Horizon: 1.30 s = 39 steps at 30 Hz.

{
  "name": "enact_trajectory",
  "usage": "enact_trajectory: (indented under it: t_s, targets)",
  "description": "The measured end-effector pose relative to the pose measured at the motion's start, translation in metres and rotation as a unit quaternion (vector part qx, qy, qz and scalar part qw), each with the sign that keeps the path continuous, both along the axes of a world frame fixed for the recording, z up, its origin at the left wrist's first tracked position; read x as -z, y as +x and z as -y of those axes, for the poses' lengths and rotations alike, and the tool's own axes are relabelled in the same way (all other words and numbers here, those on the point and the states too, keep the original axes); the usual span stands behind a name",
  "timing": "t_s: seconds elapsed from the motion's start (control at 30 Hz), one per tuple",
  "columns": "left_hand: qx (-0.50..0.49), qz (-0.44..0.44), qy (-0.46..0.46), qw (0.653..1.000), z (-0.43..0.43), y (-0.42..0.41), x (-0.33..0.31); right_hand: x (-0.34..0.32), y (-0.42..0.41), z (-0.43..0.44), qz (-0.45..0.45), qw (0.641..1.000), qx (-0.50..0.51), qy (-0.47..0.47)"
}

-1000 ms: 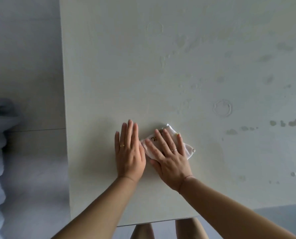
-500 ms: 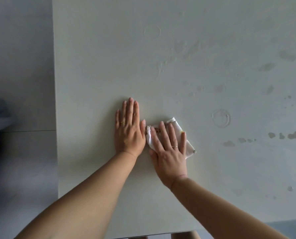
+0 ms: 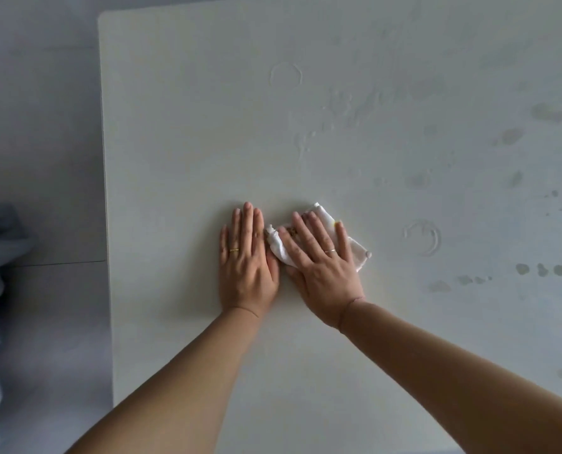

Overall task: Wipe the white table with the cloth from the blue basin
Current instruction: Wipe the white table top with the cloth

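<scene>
Right hand (image 3: 322, 267) flat, fingers straight and spread, pressing cloth (image 3: 355, 249) onto table (image 3: 181, 142). Left hand (image 3: 245, 262) flat on bare tabletop, fingers straight together, thumb just beside cloth edge, holding nothing.

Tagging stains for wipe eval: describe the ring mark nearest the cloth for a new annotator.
On the white table, find the right hand pressing the white cloth. Just right of the cloth, not touching it, lies a ring mark. Unlike the dark blotches beyond, it is a pale circle; the other ring sits far up the table.
</scene>
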<state>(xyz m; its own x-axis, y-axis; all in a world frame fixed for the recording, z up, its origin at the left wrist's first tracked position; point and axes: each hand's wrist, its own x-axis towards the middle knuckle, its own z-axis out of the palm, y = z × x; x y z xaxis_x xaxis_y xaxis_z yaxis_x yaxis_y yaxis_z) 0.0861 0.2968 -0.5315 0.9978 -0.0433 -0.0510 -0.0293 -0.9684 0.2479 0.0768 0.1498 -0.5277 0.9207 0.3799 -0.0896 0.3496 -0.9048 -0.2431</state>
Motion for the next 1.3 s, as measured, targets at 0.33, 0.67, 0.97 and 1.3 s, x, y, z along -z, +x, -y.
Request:
enact_trajectory:
  t_s: [0.33,0.67,0.97,1.3]
  targets:
    - [0.001,-0.008,0.031,0.999,0.001,-0.001,0.003,0.002,0.059,0.004,-0.02,0.974,0.225,0.014]
    - [0.006,-0.007,0.019,1.0,0.002,0.01,-0.009,0.0,0.112,0.068,-0.018,0.985,0.173,0.01]
    - [-0.047,0.037,-0.006,0.998,-0.003,0.123,-0.004,0.0,0.098,0.008,-0.004,0.999,0.018,0.029]
    - [-0.05,0.024,0.009,0.998,-0.002,0.123,0.006,0.002,0.14,-0.002,-0.031,0.97,0.241,0.021]
